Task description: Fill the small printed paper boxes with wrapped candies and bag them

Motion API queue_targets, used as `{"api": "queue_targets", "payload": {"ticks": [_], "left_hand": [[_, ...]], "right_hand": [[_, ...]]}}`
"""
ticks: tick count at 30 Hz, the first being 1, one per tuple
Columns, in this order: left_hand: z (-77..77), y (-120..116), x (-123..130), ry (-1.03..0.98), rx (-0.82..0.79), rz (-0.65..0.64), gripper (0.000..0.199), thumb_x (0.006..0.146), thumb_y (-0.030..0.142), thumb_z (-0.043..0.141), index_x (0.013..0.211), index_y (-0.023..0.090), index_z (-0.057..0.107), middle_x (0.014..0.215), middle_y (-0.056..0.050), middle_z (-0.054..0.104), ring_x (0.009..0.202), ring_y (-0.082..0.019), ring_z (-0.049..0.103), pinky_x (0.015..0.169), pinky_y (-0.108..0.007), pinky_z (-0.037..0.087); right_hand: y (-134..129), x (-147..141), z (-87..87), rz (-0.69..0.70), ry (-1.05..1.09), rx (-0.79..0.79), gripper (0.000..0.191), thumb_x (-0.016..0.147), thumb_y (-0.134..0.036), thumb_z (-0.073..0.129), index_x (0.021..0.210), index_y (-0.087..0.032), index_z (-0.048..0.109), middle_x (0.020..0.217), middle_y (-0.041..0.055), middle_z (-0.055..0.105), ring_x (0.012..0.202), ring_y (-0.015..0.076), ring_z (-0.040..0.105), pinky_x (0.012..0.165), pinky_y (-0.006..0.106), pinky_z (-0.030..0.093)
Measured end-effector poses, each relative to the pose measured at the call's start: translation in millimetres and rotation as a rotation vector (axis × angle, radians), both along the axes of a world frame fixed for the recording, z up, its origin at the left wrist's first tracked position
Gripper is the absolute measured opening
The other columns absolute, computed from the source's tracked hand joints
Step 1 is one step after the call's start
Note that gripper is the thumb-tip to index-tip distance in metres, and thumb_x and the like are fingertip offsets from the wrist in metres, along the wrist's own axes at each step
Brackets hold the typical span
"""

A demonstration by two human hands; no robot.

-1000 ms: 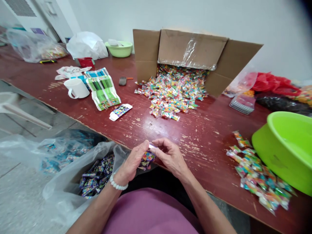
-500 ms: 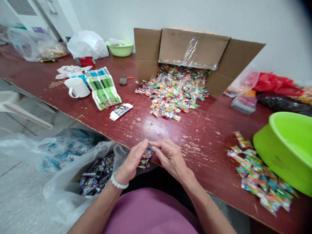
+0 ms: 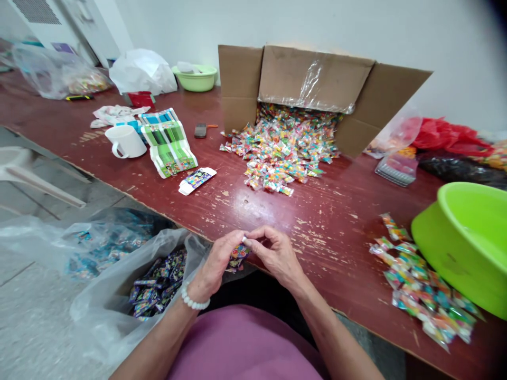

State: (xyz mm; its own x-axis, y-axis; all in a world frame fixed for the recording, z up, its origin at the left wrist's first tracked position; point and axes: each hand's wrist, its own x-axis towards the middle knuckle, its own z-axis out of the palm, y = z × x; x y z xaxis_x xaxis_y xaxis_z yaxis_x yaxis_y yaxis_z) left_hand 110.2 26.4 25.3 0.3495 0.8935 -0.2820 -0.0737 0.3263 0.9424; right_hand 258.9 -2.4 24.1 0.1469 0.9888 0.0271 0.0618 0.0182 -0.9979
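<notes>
A small printed candy box in dark purple with bright pictures is held at the table's near edge. My left hand is closed round its left side. With thumb and forefinger, my right hand pinches the white flap at its top end; the fingers hide most of the flap. A flattened printed carton lies on the table ahead. Left of my hands, an open plastic bag holds many similar purple boxes.
Wrapped candies spill from a tipped cardboard box at the back. More candies lie beside a green basin on the right. A white mug and green carton sheets stand to the left.
The box's top flap has been folded over under my right thumb, showing a white edge. Both hands stay almost in place; the rest is unchanged.
</notes>
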Motion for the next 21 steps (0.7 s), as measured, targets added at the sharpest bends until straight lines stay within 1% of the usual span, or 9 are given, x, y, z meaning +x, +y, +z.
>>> {"api": "queue_targets", "payload": {"ticks": [2,4,7,9,11,14,16,19,21], "left_hand": [[-0.5,1.2,-0.6,0.024,0.001,-0.010,0.044,0.084,0.058,0.063,0.091,0.016,0.074,0.085,-0.006,0.070,0.076,-0.020,0.063,0.053,-0.023,0.050],[-0.6,2.7,-1.7,0.052,-0.034,-0.027,0.052,0.085,0.064,0.057,0.090,0.015,0.075,0.078,-0.007,0.069,0.067,-0.018,0.061,0.051,-0.024,0.048],[0.1,4.8,-3.8,0.082,-0.048,-0.058,0.061,0.086,0.069,0.052,0.087,0.012,0.076,0.070,-0.008,0.068,0.058,-0.016,0.058,0.049,-0.024,0.046],[1.3,5.9,-4.7,0.096,-0.038,-0.059,0.060,0.085,0.068,0.054,0.085,0.011,0.077,0.068,-0.007,0.067,0.056,-0.015,0.057,0.048,-0.023,0.045],[2.8,6.8,-5.1,0.113,-0.034,-0.059,0.058,0.084,0.066,0.058,0.080,0.011,0.076,0.065,-0.006,0.065,0.053,-0.014,0.055,0.047,-0.022,0.044],[4.4,7.4,-4.7,0.125,-0.030,-0.071,0.056,0.081,0.065,0.061,0.068,0.012,0.072,0.061,-0.005,0.063,0.050,-0.013,0.053,0.044,-0.021,0.044],[4.1,7.0,-4.1,0.121,-0.030,-0.079,0.057,0.081,0.066,0.061,0.065,0.013,0.071,0.058,-0.005,0.061,0.048,-0.013,0.052,0.043,-0.021,0.043],[1.7,5.6,-3.0,0.086,-0.049,-0.049,0.056,0.082,0.065,0.059,0.075,0.012,0.074,0.061,-0.005,0.063,0.049,-0.014,0.054,0.043,-0.021,0.043],[-0.2,5.1,-2.7,0.047,-0.056,-0.010,0.051,0.083,0.061,0.061,0.086,0.012,0.075,0.068,-0.006,0.067,0.053,-0.015,0.057,0.044,-0.022,0.046]], "right_hand": [[0.8,0.5,1.0,0.024,0.031,-0.032,0.022,0.081,-0.041,0.074,0.085,-0.019,0.073,0.069,0.0001,0.071,0.055,0.0119,0.060,0.052,0.022,0.047],[1.1,0.1,2.6,0.056,0.056,-0.047,0.023,0.082,-0.040,0.074,0.088,-0.019,0.074,0.073,0.0012,0.073,0.058,0.0127,0.062,0.055,0.023,0.049],[0.7,-1.5,4.0,0.045,-0.031,0.010,0.020,0.084,-0.038,0.071,0.090,-0.020,0.076,0.080,0.0035,0.075,0.063,0.0140,0.064,0.058,0.024,0.050],[0.5,-2.6,3.1,0.002,-0.140,0.078,0.017,0.085,-0.035,0.070,0.089,-0.020,0.077,0.081,0.0041,0.075,0.066,0.0149,0.064,0.059,0.025,0.050],[0.6,-2.9,0.7,-0.025,-0.190,0.109,0.015,0.085,-0.033,0.070,0.087,-0.020,0.077,0.079,0.0039,0.074,0.066,0.0152,0.064,0.059,0.025,0.049],[1.0,-1.9,-3.9,-0.032,-0.153,0.081,0.016,0.085,-0.033,0.069,0.087,-0.019,0.077,0.078,0.0035,0.073,0.063,0.0144,0.061,0.057,0.024,0.048],[1.1,-0.5,-5.2,-0.011,-0.133,0.064,0.017,0.085,-0.034,0.070,0.086,-0.019,0.076,0.076,0.0031,0.073,0.061,0.0138,0.060,0.056,0.023,0.047],[0.7,0.9,-1.8,0.032,-0.153,0.090,0.015,0.086,-0.034,0.069,0.086,-0.020,0.076,0.076,0.0023,0.072,0.063,0.0140,0.061,0.058,0.023,0.047],[0.0,0.0,2.5,0.037,-0.184,0.153,0.012,0.088,-0.031,0.067,0.087,-0.021,0.075,0.080,0.0025,0.073,0.070,0.0151,0.064,0.065,0.025,0.050]]}}
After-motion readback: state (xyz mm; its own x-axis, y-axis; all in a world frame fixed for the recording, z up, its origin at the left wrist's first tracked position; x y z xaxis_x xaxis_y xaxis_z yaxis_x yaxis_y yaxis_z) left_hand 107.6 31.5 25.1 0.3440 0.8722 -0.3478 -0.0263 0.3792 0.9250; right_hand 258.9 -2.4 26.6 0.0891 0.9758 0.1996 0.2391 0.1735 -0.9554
